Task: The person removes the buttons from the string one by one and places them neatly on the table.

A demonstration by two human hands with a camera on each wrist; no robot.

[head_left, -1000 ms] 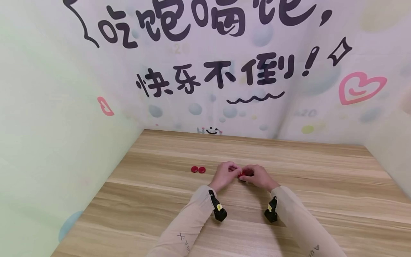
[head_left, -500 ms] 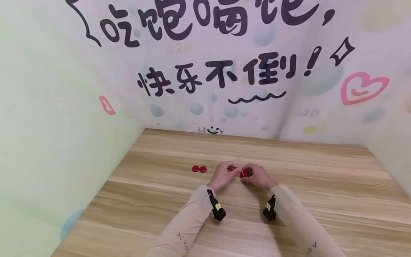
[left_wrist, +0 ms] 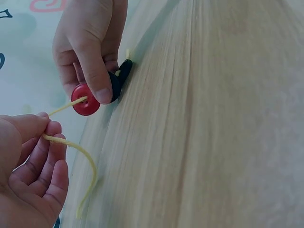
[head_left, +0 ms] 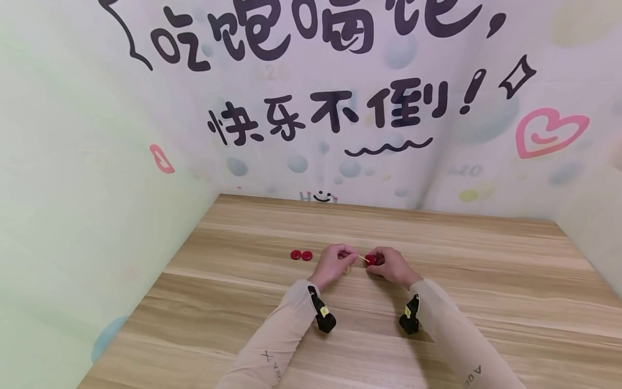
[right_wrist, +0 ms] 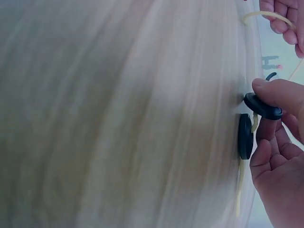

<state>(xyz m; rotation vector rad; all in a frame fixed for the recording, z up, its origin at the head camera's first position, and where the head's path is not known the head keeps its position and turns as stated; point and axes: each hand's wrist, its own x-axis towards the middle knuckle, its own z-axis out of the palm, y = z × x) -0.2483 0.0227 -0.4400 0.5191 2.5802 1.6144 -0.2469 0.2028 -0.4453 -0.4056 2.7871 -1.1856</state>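
Observation:
My left hand [head_left: 333, 263] pinches a yellow cord [left_wrist: 90, 164] between thumb and fingertips; its loose end curves down below the hand in the left wrist view. From the pinch, a stretch of cord runs straight to a hole in a red button [left_wrist: 80, 107]. The right hand [head_left: 393, 267] grips that red button together with a black button [right_wrist: 261, 107], thumb across them. A second black button [right_wrist: 245, 137] stands on edge just behind, threaded on the same cord, whose other tail [right_wrist: 239, 192] trails along the wooden table.
Two more red buttons, one [head_left: 295, 255] left of the other [head_left: 306, 255], lie side by side on the wooden table [head_left: 233, 302], left of my hands. A white printed cloth [head_left: 301, 178] hangs behind the table's far edge.
The left hand has moved left, away from the right hand, drawing a length of yellow cord out from the red button. The right hand has stayed nearly in place, tilting the red button into view.

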